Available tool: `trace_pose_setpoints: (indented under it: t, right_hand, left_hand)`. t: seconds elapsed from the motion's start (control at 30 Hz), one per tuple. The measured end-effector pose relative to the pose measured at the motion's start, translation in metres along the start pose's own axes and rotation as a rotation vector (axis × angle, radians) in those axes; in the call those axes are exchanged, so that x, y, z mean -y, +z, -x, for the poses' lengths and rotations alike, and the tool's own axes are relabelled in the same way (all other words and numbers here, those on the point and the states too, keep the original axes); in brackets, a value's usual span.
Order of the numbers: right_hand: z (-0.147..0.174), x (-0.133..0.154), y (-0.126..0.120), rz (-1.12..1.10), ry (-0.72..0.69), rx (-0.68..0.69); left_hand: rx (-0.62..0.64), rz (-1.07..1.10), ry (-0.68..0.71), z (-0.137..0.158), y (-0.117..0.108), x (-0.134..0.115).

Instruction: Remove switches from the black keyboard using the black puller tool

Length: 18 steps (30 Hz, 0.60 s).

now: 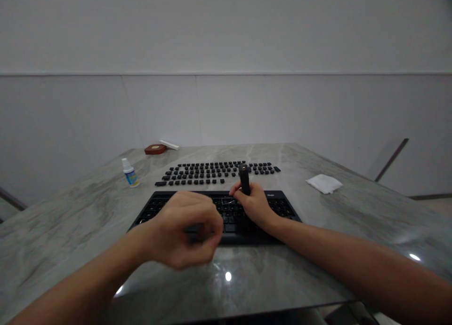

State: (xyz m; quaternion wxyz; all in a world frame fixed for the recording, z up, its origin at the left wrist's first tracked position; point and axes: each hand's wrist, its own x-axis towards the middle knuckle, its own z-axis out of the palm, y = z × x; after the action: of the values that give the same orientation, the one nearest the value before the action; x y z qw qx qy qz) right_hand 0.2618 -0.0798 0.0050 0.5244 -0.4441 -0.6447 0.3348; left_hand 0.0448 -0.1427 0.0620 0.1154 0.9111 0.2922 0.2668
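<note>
A black keyboard point(229, 228) lies in front of me on the table, several of its keycaps removed. My right hand point(257, 205) is closed around a black-handled tool point(244, 180) held upright over the keyboard; its lower end is hidden by my fingers. Thin wire-like pieces point(228, 201) show just left of these fingers, and I cannot tell whether they belong to the tool. Nearer the camera, my left hand point(187, 231) is raised above the keyboard's left half, thumb and fingers curled together and slightly blurred. Whatever it may pinch is not visible.
Loose black keycaps point(212, 175) lie in rows behind the keyboard. To the left stands a small white-capped bottle point(130, 173). A reddish-brown case point(155, 149) and a white flat item point(169, 145) sit at the back. A folded white cloth or tissue point(324, 183) rests at right.
</note>
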Motion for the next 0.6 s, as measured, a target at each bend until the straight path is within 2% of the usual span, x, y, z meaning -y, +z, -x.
trace_pose_setpoints:
  t: [0.1,0.2,0.27,0.33,0.43,0.6]
  right_hand:
    - [0.003,0.003,-0.001,0.093,-0.108,0.104]
    - [0.008,0.005,-0.005,0.276,-0.251,0.282]
    - [0.01,0.006,-0.009,0.406,-0.337,0.437]
    - [0.011,0.005,-0.012,0.487,-0.41,0.541]
    - [0.008,0.004,-0.016,0.554,-0.506,0.55]
    - [0.001,0.003,-0.021,0.648,-0.691,0.589]
  left_hand:
    - [0.042,-0.034,0.09,-0.012,0.014,0.027]
    - [0.099,-0.027,0.009,-0.02,0.028,0.05]
    - [0.135,-0.009,0.003,-0.021,0.032,0.055]
    - [0.163,0.01,0.057,-0.02,0.034,0.056]
    - [0.159,0.033,0.113,-0.017,0.033,0.054]
    - [0.191,0.012,0.112,-0.015,0.029,0.054]
